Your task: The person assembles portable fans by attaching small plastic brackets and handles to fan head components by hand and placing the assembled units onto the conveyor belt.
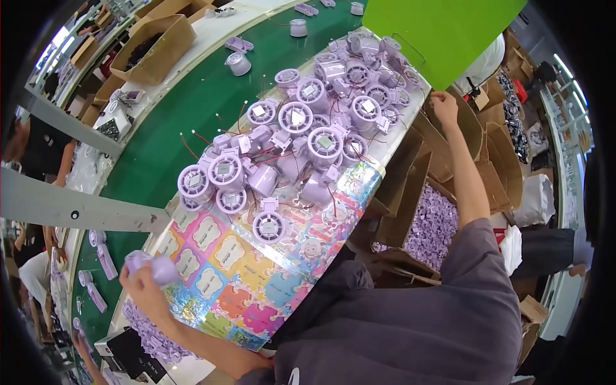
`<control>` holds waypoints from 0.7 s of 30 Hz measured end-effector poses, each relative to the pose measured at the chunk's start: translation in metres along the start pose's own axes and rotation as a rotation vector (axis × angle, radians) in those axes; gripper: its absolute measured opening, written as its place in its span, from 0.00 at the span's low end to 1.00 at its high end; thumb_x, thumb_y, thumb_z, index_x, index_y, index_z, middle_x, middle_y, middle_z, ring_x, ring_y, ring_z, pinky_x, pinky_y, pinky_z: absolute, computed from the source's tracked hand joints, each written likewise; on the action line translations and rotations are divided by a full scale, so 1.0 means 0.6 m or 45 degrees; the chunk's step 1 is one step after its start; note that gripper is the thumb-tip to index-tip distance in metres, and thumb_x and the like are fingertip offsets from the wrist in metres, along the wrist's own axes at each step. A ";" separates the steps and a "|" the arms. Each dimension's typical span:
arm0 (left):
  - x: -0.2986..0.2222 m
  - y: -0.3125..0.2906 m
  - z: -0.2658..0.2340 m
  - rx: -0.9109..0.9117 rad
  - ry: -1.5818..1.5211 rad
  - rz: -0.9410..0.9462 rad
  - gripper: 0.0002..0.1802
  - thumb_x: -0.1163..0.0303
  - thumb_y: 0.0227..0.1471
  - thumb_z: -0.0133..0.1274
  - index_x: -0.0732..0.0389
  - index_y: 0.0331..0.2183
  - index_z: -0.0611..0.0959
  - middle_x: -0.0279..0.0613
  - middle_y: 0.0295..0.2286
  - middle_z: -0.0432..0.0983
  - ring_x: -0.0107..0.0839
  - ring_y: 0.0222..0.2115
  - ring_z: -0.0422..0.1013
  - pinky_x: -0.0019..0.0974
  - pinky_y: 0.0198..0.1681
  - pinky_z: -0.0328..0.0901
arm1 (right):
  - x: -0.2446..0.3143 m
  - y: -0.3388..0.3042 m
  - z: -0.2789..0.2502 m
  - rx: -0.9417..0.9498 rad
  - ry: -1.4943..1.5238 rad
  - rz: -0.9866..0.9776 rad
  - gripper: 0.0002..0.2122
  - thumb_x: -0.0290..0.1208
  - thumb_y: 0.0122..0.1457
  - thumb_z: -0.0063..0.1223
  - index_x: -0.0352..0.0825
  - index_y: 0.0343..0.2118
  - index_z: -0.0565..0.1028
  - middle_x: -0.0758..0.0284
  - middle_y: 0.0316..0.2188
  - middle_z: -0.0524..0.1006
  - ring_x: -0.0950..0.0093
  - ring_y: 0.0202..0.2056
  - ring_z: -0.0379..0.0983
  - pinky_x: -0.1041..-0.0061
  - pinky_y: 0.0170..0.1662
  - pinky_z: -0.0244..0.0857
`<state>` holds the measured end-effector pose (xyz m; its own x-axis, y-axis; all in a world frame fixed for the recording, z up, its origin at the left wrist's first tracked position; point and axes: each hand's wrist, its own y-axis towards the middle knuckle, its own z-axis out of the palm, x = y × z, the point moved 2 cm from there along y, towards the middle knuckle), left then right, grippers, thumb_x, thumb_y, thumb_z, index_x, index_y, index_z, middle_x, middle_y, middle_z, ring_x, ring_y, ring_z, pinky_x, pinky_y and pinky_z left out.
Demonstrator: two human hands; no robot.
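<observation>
At the lower left, my left hand [144,290] is closed around a lilac fan housing [164,270], held above the table beside a colourful printed sheet [226,282]. My right arm reaches out to the far right. There my right hand [444,108] has its fingers curled together just under the lower corner of a bright green board [443,38]; what they pinch, if anything, is hidden. A heap of lilac fan housings [296,118] with thin red and black wires covers the far part of the table. One separate fan housing [269,227] rests on the sheet.
A green conveyor belt [154,138] curves along the left, carrying scattered lilac parts. A grey metal post [83,204] crosses towards the table. Small lilac pieces [151,333] lie near my left forearm. At right stand cardboard boxes [401,221], one filled with lilac pieces [431,226].
</observation>
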<state>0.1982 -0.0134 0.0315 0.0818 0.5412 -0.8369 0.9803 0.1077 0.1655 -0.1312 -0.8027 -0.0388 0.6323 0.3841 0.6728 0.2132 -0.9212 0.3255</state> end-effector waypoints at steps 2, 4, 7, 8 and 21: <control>0.005 -0.043 0.005 0.117 0.376 -0.044 0.24 0.57 0.50 0.62 0.73 0.36 0.86 0.54 0.55 0.67 0.41 0.48 0.71 0.37 0.49 0.67 | 0.026 -0.038 0.062 0.107 0.114 0.045 0.10 0.30 0.54 0.57 0.34 0.38 0.83 0.66 0.26 0.83 0.76 0.31 0.81 0.74 0.40 0.73; -0.007 -0.081 0.044 0.166 0.764 0.261 0.26 0.53 0.49 0.62 0.71 0.34 0.87 0.57 0.58 0.65 0.52 0.52 0.69 0.44 0.53 0.66 | 0.005 -0.027 0.078 0.170 0.206 0.000 0.11 0.29 0.55 0.56 0.33 0.40 0.83 0.66 0.27 0.83 0.78 0.29 0.80 0.76 0.40 0.72; 0.013 -0.108 0.059 0.279 0.778 0.170 0.30 0.48 0.51 0.60 0.71 0.38 0.85 0.63 0.58 0.63 0.60 0.55 0.67 0.51 0.56 0.63 | 0.009 -0.043 0.110 0.231 0.304 0.049 0.13 0.27 0.55 0.55 0.32 0.42 0.82 0.65 0.30 0.83 0.77 0.31 0.79 0.77 0.40 0.72; 0.016 -0.114 0.051 0.253 0.758 0.146 0.31 0.46 0.52 0.59 0.70 0.40 0.85 0.64 0.58 0.62 0.61 0.55 0.66 0.51 0.56 0.63 | 0.017 -0.052 0.111 0.226 0.221 0.023 0.13 0.26 0.55 0.55 0.31 0.43 0.82 0.64 0.31 0.83 0.77 0.32 0.79 0.77 0.40 0.71; 0.042 -0.201 0.000 0.245 0.733 0.016 0.27 0.51 0.64 0.47 0.61 0.54 0.79 0.75 0.62 0.52 0.63 0.56 0.65 0.49 0.56 0.64 | 0.063 -0.210 0.045 -0.058 0.539 -0.139 0.11 0.21 0.60 0.53 0.27 0.45 0.76 0.64 0.39 0.80 0.76 0.39 0.76 0.77 0.45 0.71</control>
<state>0.0819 -0.0130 -0.0095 0.0356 0.9115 -0.4097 0.9992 -0.0251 0.0310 -0.1143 -0.6740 -0.0722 0.2451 0.4798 0.8424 0.2227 -0.8736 0.4327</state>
